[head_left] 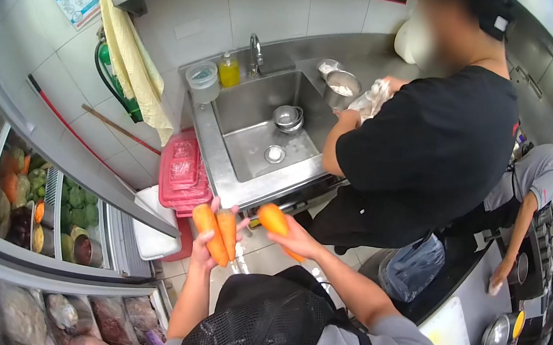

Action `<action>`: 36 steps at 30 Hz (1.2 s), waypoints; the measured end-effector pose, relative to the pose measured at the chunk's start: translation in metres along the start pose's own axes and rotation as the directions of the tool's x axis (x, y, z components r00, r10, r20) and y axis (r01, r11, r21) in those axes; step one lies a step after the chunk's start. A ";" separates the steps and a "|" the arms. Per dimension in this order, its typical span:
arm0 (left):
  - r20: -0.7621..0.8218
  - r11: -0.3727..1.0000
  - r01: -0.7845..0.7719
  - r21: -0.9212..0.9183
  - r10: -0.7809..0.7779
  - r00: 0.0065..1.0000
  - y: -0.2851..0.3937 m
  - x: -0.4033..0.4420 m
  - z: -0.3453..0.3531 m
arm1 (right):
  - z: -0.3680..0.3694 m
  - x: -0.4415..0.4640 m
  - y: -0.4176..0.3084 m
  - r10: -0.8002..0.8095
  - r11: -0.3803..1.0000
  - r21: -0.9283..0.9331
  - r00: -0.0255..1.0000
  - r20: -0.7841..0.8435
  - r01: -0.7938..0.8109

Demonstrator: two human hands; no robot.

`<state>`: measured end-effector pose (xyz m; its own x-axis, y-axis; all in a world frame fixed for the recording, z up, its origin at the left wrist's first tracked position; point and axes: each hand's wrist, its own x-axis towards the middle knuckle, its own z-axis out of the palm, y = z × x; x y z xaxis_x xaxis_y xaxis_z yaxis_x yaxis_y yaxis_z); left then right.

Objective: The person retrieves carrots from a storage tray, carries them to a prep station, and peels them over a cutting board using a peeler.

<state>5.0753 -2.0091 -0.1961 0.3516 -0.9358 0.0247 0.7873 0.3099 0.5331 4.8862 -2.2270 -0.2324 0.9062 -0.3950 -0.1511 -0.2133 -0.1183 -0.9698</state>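
My left hand (pixel 203 250) is closed around two carrots (pixel 211 234), held upright side by side in front of my body. In my right hand (pixel 300 238) there is another carrot (pixel 274 219), its thick end sticking out past the fingers. An orange tip (pixel 294 254) shows below that palm; whether it belongs to the same carrot or a second one I cannot tell. Both hands are in the air over the floor, short of the steel sink (pixel 219 182), and a small gap separates them.
Nested metal bowls (pixel 288 118) lie in the sink. A co-worker in black (pixel 428 136) stands at the counter on the right, handling a white bag. Red lidded containers (pixel 182 170) stand left of the sink. An open fridge (pixel 42 204) holds vegetables. A cutting board (pixel 447 331) lies right.
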 end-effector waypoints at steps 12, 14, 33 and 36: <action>-0.051 0.939 -0.338 -0.069 0.335 0.941 0.161 0.189 -0.101 | 0.114 0.253 -0.181 -0.526 0.772 -0.521 0.826 -0.201 0.365; 0.012 0.917 -0.374 -0.137 0.379 0.926 0.185 0.209 -0.100 | 0.097 0.279 -0.217 -0.547 0.760 -0.508 0.820 -0.165 0.405; -0.029 0.896 -0.355 -0.266 0.360 0.932 0.258 0.254 -0.093 | -0.552 0.469 -0.551 -0.825 0.566 -0.816 -0.087 -0.559 -0.116; -0.076 0.893 -0.370 -0.257 0.363 0.929 0.256 0.278 -0.077 | -0.605 0.475 -0.579 -0.832 0.518 -0.822 0.086 -0.548 -0.236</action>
<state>5.4136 -2.1776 -0.1185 0.6506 -0.7440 0.1525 0.7029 0.6659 0.2499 5.2195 -2.8975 0.3731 0.0550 -0.4351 0.8987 -0.6248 -0.7171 -0.3089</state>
